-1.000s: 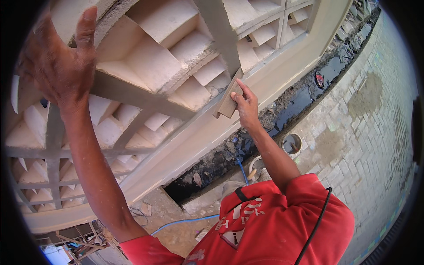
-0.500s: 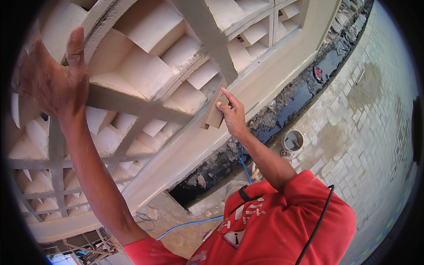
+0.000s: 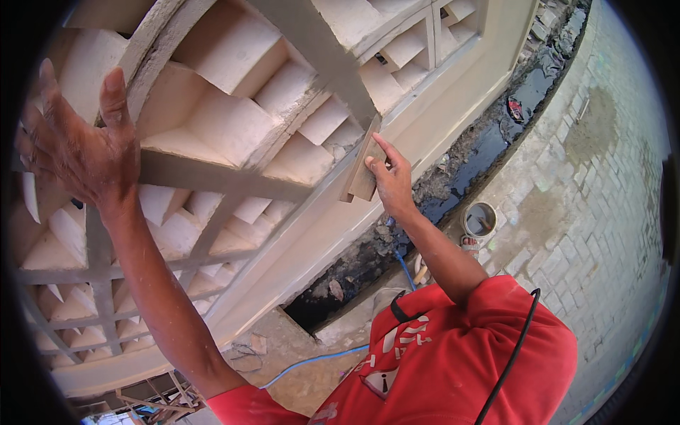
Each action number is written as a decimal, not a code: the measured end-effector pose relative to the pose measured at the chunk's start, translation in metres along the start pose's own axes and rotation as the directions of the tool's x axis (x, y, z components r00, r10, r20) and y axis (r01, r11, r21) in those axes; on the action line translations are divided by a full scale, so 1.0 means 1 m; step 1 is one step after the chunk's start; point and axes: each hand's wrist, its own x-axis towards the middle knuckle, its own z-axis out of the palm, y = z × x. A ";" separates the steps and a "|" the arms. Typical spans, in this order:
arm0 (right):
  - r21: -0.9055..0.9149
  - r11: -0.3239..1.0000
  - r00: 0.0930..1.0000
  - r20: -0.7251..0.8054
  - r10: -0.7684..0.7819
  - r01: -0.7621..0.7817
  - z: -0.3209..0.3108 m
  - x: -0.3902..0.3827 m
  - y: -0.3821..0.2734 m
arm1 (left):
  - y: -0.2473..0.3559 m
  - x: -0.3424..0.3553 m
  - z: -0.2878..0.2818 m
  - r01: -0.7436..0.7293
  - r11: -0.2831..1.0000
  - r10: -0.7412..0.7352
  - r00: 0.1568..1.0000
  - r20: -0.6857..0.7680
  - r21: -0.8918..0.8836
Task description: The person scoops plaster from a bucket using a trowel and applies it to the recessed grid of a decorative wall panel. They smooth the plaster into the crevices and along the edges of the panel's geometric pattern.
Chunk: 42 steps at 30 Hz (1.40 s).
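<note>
My left hand (image 3: 88, 152) is raised at the upper left, fingers spread and holding nothing, by the cream lattice wall (image 3: 237, 113). Whether its palm touches the wall I cannot tell. Between the thumb and fingers of my right hand (image 3: 393, 184) is a short wooden board (image 3: 363, 176) with a stepped edge. The board stands tilted at the lower edge of the lattice, where a grey plastered rib (image 3: 354, 85) runs down to the smooth wall band (image 3: 312, 223). Damp-looking grey plaster coats another rib (image 3: 219, 173) between my hands.
A ditch with dark water (image 3: 453, 191) runs along the wall's foot. Beyond it lies grey block paving (image 3: 559, 269) with a patch of mortar (image 3: 591, 134). A bucket (image 3: 479, 219) stands near the ditch. A blue hose (image 3: 312, 358) crosses the ground.
My right hand and the wooden board have shifted slightly right and up toward the foot of the plastered rib. The fingers of my left hand show more fully; the view has shifted a little.
</note>
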 end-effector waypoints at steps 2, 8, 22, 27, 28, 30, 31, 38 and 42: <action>0.020 0.999 0.998 -0.056 0.026 -0.024 0.002 0.015 0.003 | 0.003 0.001 0.001 0.002 1.000 -0.002 1.000 -0.004 0.006; -0.260 0.962 0.994 0.085 -0.065 0.085 0.011 -0.002 0.015 | 0.004 0.004 0.001 -0.005 1.000 0.005 1.000 -0.005 -0.009; -0.042 0.998 0.998 -0.018 -0.053 0.052 0.019 0.007 -0.020 | 0.007 0.005 -0.003 0.000 1.000 -0.001 1.000 0.023 0.016; -0.238 0.958 0.986 -0.004 -0.165 0.159 0.027 0.012 -0.016 | 0.012 0.009 -0.003 0.009 1.000 -0.010 1.000 0.030 0.017; -0.280 0.947 0.987 0.043 -0.153 0.158 0.027 0.004 -0.016 | 0.012 0.009 -0.003 0.011 1.000 -0.011 0.999 0.030 0.011; -0.226 0.966 0.991 0.065 -0.113 0.125 0.022 -0.002 -0.026 | 0.010 0.006 -0.005 0.013 1.000 -0.014 0.999 0.038 0.016; -0.163 0.981 0.994 0.034 -0.100 0.104 0.020 0.000 -0.033 | 0.009 0.005 -0.005 0.013 1.000 -0.014 0.999 0.041 0.025; -0.331 0.912 0.969 0.043 -0.244 0.244 0.036 0.005 -0.029 | 0.012 0.008 -0.005 0.013 0.998 -0.015 0.999 0.045 0.054; -0.167 0.964 0.976 -0.025 -0.216 0.209 0.030 0.004 -0.038 | 0.010 0.005 -0.007 0.015 0.999 -0.018 0.999 0.050 0.047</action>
